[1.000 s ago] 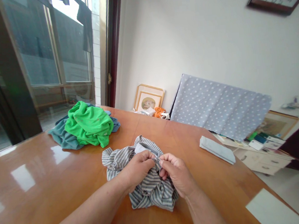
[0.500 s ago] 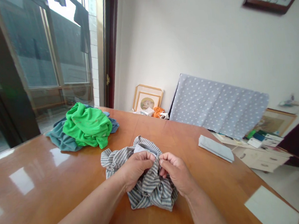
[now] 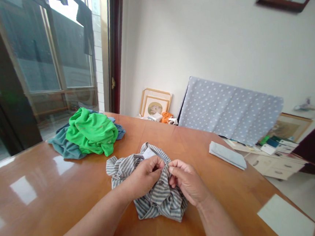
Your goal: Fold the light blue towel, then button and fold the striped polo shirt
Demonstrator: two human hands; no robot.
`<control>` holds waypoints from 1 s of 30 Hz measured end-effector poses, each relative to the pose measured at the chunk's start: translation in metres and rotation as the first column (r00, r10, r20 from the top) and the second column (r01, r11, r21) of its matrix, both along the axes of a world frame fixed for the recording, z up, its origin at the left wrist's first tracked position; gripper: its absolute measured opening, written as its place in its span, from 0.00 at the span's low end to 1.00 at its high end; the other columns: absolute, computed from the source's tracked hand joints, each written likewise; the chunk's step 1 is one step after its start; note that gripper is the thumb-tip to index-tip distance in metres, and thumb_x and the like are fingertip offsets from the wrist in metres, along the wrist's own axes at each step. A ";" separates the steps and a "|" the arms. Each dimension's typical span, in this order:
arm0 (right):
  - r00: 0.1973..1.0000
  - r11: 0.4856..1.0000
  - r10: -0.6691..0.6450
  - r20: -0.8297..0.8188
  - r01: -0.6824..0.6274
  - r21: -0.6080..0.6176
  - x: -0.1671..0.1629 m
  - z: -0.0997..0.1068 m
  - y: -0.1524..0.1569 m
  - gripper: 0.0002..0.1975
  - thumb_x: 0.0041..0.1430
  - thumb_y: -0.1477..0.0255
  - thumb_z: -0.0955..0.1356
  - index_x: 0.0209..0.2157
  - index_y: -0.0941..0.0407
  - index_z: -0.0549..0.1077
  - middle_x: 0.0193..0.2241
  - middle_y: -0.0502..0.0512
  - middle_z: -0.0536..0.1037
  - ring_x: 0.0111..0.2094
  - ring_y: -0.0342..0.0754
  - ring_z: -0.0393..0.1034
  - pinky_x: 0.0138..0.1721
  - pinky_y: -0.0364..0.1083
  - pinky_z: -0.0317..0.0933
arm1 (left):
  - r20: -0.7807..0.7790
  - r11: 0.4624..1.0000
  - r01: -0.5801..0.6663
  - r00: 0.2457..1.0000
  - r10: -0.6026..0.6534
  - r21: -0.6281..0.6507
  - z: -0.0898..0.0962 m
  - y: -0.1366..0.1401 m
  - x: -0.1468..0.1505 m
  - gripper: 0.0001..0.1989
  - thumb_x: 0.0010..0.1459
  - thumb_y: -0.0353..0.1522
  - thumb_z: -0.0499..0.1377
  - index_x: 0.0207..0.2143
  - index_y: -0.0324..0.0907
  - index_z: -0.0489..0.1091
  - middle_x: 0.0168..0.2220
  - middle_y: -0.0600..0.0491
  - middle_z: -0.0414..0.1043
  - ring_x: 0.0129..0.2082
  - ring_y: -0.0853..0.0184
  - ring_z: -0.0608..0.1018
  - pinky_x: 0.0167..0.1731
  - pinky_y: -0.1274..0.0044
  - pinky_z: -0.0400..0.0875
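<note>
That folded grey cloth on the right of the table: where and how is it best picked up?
Probably by the middle of its long near edge, coming from the near side, thumb low and fingers on top. The folded grey cloth lies flat, long and narrow, with that edge facing the viewer. The right hand is closer, though it's at the striped shirt.

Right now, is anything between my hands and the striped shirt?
Nothing visible: the left hand and right hand both pinch the striped shirt near its collar. The green garment lies apart to the left, the folded gray cloth apart to the right.
</note>
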State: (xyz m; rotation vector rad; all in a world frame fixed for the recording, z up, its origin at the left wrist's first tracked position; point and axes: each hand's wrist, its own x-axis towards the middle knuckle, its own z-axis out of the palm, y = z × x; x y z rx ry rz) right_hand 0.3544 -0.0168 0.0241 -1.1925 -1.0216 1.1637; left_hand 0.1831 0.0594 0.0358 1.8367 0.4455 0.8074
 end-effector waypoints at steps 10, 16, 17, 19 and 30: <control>0.997 1.000 0.019 -0.080 -0.021 -0.016 0.000 0.001 0.000 0.11 0.52 0.65 0.73 0.34 0.55 0.71 0.21 0.45 0.71 0.21 0.40 0.63 0.24 0.40 0.55 | -0.005 0.999 -0.009 1.000 0.009 0.050 -0.002 0.002 -0.002 0.03 0.55 0.28 0.55 0.32 0.41 0.67 0.27 0.58 0.66 0.27 0.72 0.65 0.28 0.80 0.60; 0.997 1.000 -0.005 0.076 0.005 -0.006 0.000 -0.004 0.001 0.09 0.55 0.66 0.71 0.35 0.55 0.72 0.21 0.45 0.71 0.21 0.40 0.64 0.24 0.40 0.56 | -0.043 0.976 -0.045 0.998 0.037 -0.213 -0.001 0.001 -0.002 0.06 0.51 0.27 0.56 0.34 0.40 0.70 0.26 0.58 0.67 0.26 0.72 0.65 0.26 0.80 0.57; 0.995 1.000 -0.005 0.097 0.006 -0.001 -0.001 -0.004 0.001 0.09 0.55 0.66 0.71 0.35 0.55 0.72 0.21 0.45 0.72 0.21 0.40 0.64 0.24 0.40 0.56 | -0.037 0.964 -0.044 0.999 0.035 -0.262 0.000 0.000 -0.002 0.06 0.52 0.28 0.56 0.33 0.40 0.70 0.25 0.59 0.66 0.25 0.72 0.64 0.26 0.80 0.57; 0.991 1.000 -0.004 0.136 0.003 0.005 -0.001 -0.003 0.001 0.09 0.55 0.65 0.71 0.34 0.56 0.72 0.21 0.45 0.72 0.22 0.40 0.65 0.24 0.40 0.56 | -0.003 0.934 -0.026 1.000 0.026 -0.355 0.003 -0.001 -0.001 0.04 0.54 0.31 0.56 0.31 0.40 0.70 0.23 0.59 0.64 0.24 0.73 0.63 0.26 0.80 0.57; 0.993 1.000 0.021 0.118 -0.020 -0.015 -0.001 -0.002 0.000 0.08 0.56 0.66 0.70 0.34 0.56 0.71 0.19 0.45 0.72 0.21 0.40 0.64 0.23 0.39 0.55 | 0.005 0.960 0.044 0.999 -0.044 -0.277 -0.010 0.005 -0.001 0.07 0.50 0.25 0.56 0.34 0.40 0.67 0.27 0.58 0.67 0.27 0.73 0.66 0.27 0.80 0.57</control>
